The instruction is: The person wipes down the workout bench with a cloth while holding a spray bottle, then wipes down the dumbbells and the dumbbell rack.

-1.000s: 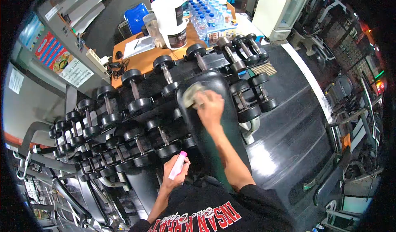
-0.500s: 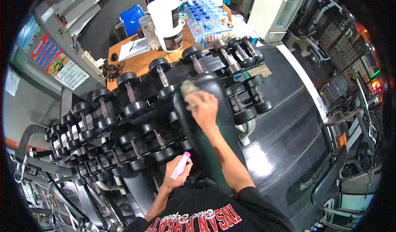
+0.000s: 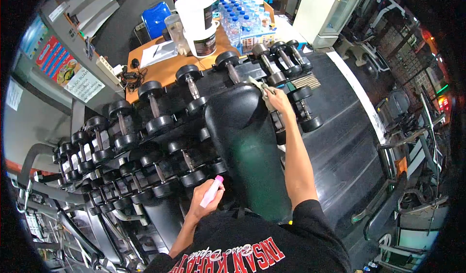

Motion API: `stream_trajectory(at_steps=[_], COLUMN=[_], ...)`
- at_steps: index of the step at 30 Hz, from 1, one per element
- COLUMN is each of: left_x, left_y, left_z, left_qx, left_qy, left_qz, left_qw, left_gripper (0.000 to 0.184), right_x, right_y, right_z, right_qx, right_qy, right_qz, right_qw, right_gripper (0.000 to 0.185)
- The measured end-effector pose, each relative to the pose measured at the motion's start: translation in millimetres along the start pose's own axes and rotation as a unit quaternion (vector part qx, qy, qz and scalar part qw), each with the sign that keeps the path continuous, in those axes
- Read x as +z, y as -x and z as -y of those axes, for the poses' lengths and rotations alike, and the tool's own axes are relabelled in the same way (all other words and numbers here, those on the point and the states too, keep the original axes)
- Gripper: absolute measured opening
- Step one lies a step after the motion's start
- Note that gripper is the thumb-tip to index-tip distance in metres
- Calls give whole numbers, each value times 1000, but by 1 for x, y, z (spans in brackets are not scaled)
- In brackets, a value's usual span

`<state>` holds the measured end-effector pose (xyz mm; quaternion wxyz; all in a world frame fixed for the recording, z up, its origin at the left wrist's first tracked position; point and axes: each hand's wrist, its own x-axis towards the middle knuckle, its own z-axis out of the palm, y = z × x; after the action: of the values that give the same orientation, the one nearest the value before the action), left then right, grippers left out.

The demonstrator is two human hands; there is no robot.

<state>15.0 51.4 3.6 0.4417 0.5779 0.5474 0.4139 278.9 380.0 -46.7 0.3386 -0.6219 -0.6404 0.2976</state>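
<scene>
1. Gripping the cloth, the fingers of the right hand are pressing it at the far right corner of the black pad, and the right arm is stretching along the pad's right side.
2. The left hand is closing its fingers around the pink-capped bottle, and is holding it tilted, left of the pad's near part.
3. Dumbbells are resting in rows left of the pad and beyond it.
4. Behind them, the worktop is carrying stacked buckets and water bottles.
</scene>
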Motion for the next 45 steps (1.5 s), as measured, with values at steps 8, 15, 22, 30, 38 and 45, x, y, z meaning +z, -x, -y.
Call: stream_trajectory(at_steps=[8, 15, 22, 30, 38, 45], left_x=[5, 4, -3, -13, -23, -28], left_y=[9, 10, 24, 51, 73, 92], left_z=[6, 1, 0, 8, 4, 24], left_qx=[-1, 11, 10, -24, -67, -55], left_qy=[42, 34, 21, 39, 91, 109], left_qz=[15, 36, -8, -64, -108, -129], left_qw=[999, 999, 1000, 997, 988, 984], left_gripper=[10, 11, 10, 9, 8, 7], right_x=[16, 19, 38, 100, 200, 158], right_y=[123, 136, 51, 69, 196, 218], right_z=[-139, -93, 32, 150, 68, 80], right_qx=[120, 44, -212, -442, -468, -485], right_qy=[-162, 28, 8, 281, 647, 603], right_qz=[58, -113, -185, -8, 224, 165], right_qw=[978, 992, 959, 852, 558, 611], right_gripper=[33, 38, 27, 18, 33, 25])
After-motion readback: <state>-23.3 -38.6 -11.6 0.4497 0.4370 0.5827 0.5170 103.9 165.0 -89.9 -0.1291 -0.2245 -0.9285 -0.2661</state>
